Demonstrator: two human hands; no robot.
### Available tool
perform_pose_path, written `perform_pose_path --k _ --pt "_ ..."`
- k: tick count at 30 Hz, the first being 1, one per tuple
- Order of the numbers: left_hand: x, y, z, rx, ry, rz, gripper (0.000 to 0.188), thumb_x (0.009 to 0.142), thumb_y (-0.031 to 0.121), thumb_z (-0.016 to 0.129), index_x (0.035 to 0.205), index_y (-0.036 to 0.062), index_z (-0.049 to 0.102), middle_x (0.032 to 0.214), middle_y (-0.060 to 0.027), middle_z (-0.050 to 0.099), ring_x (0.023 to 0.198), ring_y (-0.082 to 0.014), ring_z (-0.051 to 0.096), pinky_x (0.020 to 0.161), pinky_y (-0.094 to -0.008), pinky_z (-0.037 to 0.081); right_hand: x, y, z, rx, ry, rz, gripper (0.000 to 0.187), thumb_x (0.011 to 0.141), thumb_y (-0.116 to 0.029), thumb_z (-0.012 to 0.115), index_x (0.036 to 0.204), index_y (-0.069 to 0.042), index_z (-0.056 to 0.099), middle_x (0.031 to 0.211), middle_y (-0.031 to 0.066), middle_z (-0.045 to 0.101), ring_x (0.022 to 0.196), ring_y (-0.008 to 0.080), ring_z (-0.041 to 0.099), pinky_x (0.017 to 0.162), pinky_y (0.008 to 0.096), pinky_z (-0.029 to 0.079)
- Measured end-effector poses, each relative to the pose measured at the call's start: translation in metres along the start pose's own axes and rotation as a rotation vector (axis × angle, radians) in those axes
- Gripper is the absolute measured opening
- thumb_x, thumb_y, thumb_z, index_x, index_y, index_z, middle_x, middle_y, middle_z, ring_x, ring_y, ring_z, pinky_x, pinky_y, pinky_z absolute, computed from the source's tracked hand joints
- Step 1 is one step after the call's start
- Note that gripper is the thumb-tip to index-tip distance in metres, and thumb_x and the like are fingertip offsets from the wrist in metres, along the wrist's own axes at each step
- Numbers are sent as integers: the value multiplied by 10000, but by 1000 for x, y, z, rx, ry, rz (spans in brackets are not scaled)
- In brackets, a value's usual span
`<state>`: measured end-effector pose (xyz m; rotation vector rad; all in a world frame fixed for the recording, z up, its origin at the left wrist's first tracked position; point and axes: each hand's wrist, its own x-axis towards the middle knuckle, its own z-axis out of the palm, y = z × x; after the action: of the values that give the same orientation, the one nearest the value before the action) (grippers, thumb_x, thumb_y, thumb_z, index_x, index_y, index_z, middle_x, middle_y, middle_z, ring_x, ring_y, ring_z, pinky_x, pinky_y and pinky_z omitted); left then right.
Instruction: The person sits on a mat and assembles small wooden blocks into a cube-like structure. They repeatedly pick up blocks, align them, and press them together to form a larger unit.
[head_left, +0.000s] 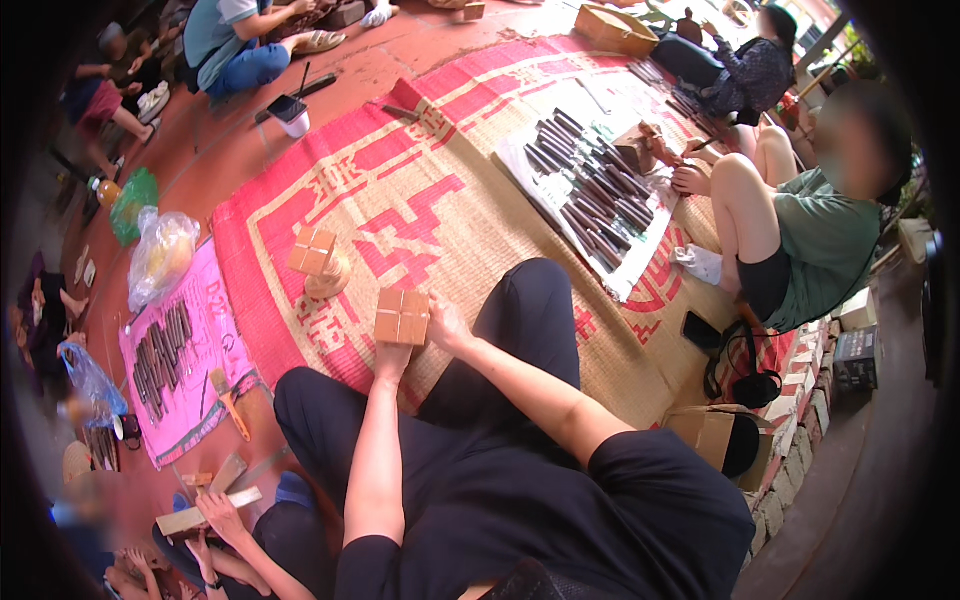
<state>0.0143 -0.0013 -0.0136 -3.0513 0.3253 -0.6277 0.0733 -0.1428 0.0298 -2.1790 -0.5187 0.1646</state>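
A square wooden block (402, 318) with pale lines crossing its top face is held up over my lap. My left hand (392, 360) grips it from the near side, the fingers mostly hidden beneath the wood. On the block's right edge my right hand (452, 325) is closed, thumb and fingers against its side. Just beyond, to the left, a second wooden block (311, 250) with similar crossing lines rests by a round, pale coiled object (330, 277) on the woven mat (420, 240).
Dark-handled carving tools (590, 190) cover a white cloth at right, beside a seated person (820, 230) working on a brown carving (655, 147). More tools (160, 360) lie on a pink sheet (215, 345) at left. At lower left another person's hands (225, 520) hold wood. A phone (701, 332) lies right.
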Motion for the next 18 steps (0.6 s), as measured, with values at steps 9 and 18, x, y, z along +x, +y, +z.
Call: perform_pose_path --k 9,18 --pt "-9 -2 18 -864 150 -485 348 841 295 589 1078 44 539 1051 -79 561 962 -158 523 790 -303 443 13 -6 -1 74 16 63 298 796 -148 493 1076 -91 581 962 164 576 895 340 568 756 421 452" --pt "11 34 -22 -1409 378 -990 401 805 277 654 1090 29 519 1036 -73 549 969 -154 512 805 -312 439 3 -39 -3 -7 -32 -44 330 797 -153 485 1114 -102 560 1014 148 540 905 341 549 766 415 437"
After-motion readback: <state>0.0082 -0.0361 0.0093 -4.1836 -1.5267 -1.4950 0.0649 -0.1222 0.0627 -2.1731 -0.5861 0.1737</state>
